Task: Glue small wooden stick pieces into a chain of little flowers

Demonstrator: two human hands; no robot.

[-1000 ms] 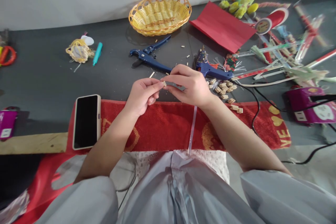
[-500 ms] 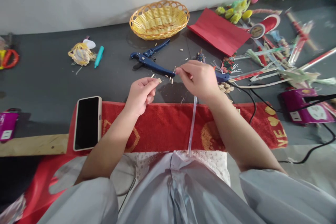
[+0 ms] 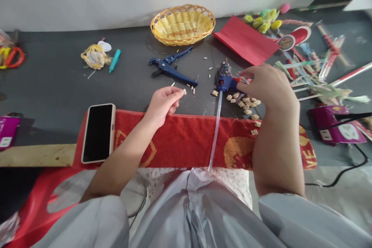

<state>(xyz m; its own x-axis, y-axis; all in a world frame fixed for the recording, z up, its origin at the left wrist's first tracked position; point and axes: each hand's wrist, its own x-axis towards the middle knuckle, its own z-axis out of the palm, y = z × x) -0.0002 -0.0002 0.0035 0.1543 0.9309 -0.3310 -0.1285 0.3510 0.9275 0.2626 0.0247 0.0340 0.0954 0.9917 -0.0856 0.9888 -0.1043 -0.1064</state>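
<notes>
My left hand [image 3: 163, 102] pinches a small pale wooden piece [image 3: 184, 92] between thumb and forefinger, just above the table. At the blue glue gun [image 3: 228, 81] is my right hand [image 3: 269, 87], its thumb near the handle and its fingers apart. A long clear glue stick [image 3: 215, 131] runs from the back of the gun toward my lap. Below the gun lies a pile of small wooden pieces [image 3: 246, 102]. Blue cutters [image 3: 173, 68] rest beyond my left hand, with a few tiny cut bits around their tip.
A yellow wicker basket [image 3: 183, 27] and red paper [image 3: 245, 40] lie at the back. A phone [image 3: 99, 133] sits on a red towel [image 3: 186, 139]. Ribbon, tubes and a red spool [image 3: 295, 38] clutter the right, near a purple power strip [image 3: 337, 124].
My right hand has moved right, from beside the cutters' tip to the glue gun's handle, uncovering the gun and wooden pile. My left hand still holds its piece.
</notes>
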